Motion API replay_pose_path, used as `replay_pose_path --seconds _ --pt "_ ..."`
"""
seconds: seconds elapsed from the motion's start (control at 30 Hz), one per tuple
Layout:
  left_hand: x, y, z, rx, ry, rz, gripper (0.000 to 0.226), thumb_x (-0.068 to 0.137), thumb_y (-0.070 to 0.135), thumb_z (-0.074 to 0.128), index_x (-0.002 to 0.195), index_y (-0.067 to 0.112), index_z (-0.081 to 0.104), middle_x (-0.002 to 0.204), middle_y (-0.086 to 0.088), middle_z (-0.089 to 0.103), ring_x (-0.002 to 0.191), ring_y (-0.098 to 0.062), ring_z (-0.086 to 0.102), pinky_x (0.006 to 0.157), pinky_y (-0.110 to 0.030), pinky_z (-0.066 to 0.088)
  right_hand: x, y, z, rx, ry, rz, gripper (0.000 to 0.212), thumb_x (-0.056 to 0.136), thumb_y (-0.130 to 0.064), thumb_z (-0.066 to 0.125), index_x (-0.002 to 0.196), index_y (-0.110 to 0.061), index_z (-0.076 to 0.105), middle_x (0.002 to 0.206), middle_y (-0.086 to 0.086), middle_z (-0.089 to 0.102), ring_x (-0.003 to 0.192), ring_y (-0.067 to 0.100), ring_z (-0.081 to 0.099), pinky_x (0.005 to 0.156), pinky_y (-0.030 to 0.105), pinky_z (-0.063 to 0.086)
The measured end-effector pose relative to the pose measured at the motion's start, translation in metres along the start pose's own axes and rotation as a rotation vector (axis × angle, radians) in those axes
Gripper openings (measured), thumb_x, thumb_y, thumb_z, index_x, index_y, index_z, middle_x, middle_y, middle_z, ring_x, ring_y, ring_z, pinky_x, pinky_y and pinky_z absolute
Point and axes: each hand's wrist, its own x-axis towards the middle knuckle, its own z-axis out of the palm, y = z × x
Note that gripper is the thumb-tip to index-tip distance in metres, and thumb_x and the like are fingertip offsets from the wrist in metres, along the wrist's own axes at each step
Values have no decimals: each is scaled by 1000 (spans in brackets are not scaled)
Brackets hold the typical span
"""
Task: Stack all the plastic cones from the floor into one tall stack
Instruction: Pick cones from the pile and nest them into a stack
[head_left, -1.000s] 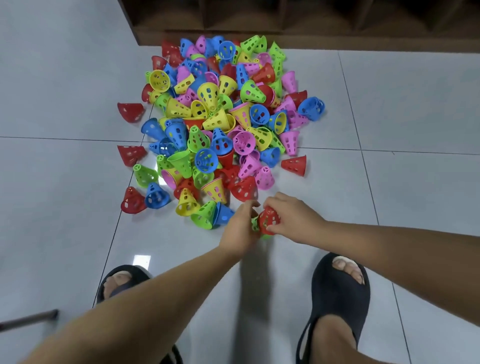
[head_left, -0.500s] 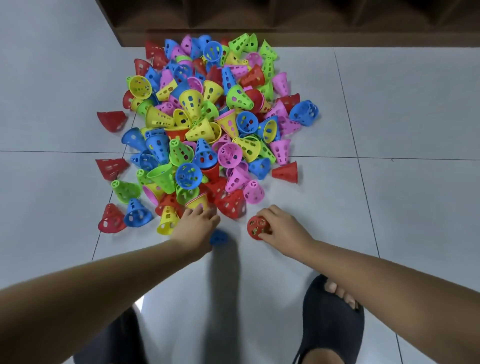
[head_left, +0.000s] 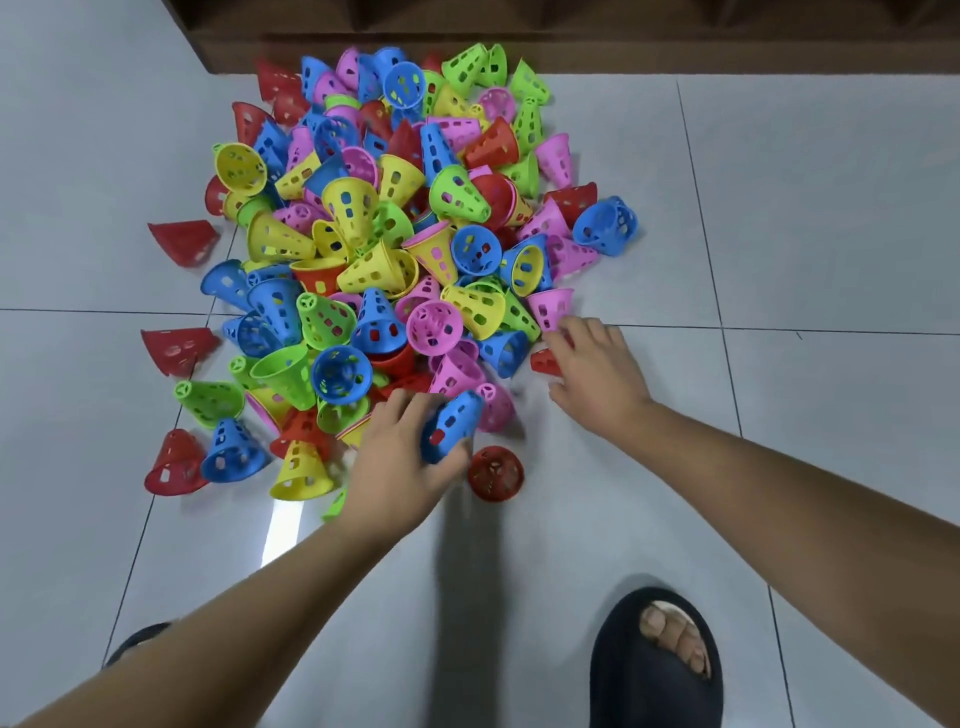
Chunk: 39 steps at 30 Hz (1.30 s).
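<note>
Pale grey glossy floor tiles are filling the view, thin dark grout lines crossing them, and a bright patch of light is glinting off the tile near the left forearm. Along the top edge a dark brown wooden cabinet base is running across the room.

Starting at the far left, three stray red cones are lying on their sides, apart from the main heap. Next comes the pile of perforated plastic cones, red, blue, yellow, green and pink all tumbled together, spreading from the wood base down towards the person.

At the pile's near edge the left hand is curling its fingers around a blue cone, gripping it with the cone tilted off the floor. Just right of that, a red cone is standing upright on the tile, seen from above, on its own, with nothing gripping it.

Further right, the right hand is lying palm down, fingers spread and loosely bent over a small red cone at the heap's right fringe; I cannot tell whether it is actually gripping it.

Bottom right, a foot in a black sandal is planted on the tile.
</note>
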Motion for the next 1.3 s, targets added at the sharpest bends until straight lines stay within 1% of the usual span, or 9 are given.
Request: replay_pose_path --seconds 0.27,0.4,0.5,0.57,0.77,1.0,1.1,1.2,1.3 --pt "-16 33 40 -167 -32 68 38 90 37 78 122 26 60 109 10 56 96 -13 59 84 -36 50 -21 9 23 43 -94 103 58 74 -19 80 127 -8 59 117 17 55 105 39 55 90 48 52" --pt "-24 23 55 -114 -88 60 39 89 42 76 122 27 62 108 9 56 93 -15 59 83 -40 52 -40 3 10 532 -45 305 41 85 -27 73 121 -11 61 115 9 53 103 32 58 94 45 52" --pt "-26 15 64 -54 -110 7 42 88 48 72 125 28 63 110 8 60 95 -18 61 84 -43 53 -58 -20 -17 927 20 345 32 91 -34 73 118 -29 57 109 -3 62 92 16 68 87 38 55" --pt "-26 11 70 -11 -132 -12 45 86 46 74 126 29 62 114 8 63 100 -20 61 87 -45 53 -73 -38 -32 1029 9 307 37 93 -41 73 123 -39 53 111 -7 67 96 11 69 86 34 55" --pt "-36 -2 65 -58 -132 1 51 82 28 81 130 28 64 115 8 62 104 -17 60 86 -34 51 -96 -72 -19 1022 -101 184 53 91 -57 70 136 -44 46 125 -11 62 119 20 60 100 45 54" --pt "-27 -18 40 42 102 1 29 82 17 79 109 21 66 101 7 52 95 -22 52 78 -43 48 -105 -72 5 879 -200 105 56 91 -52 73 138 -45 44 135 -13 56 125 22 51 106 44 49" --pt "-12 -21 32 174 164 -24 34 86 30 82 115 23 67 111 1 56 104 -27 51 83 -44 43 -103 -69 12 827 -217 92 58 89 -54 75 137 -44 45 136 -9 58 124 21 53 106 43 49" --pt "-4 -28 32 303 57 -113 53 83 47 81 129 28 64 125 2 57 117 -30 50 90 -46 42 -102 -66 19 820 -238 94 57 85 -52 80 131 -41 48 132 -9 58 122 15 56 104 39 51" --pt "-4 -32 37 352 -19 -121 60 82 52 82 133 27 62 125 1 59 116 -32 53 87 -46 44 -99 -62 23 789 -229 62 55 79 -45 87 120 -35 51 122 -14 56 114 9 54 98 40 54"
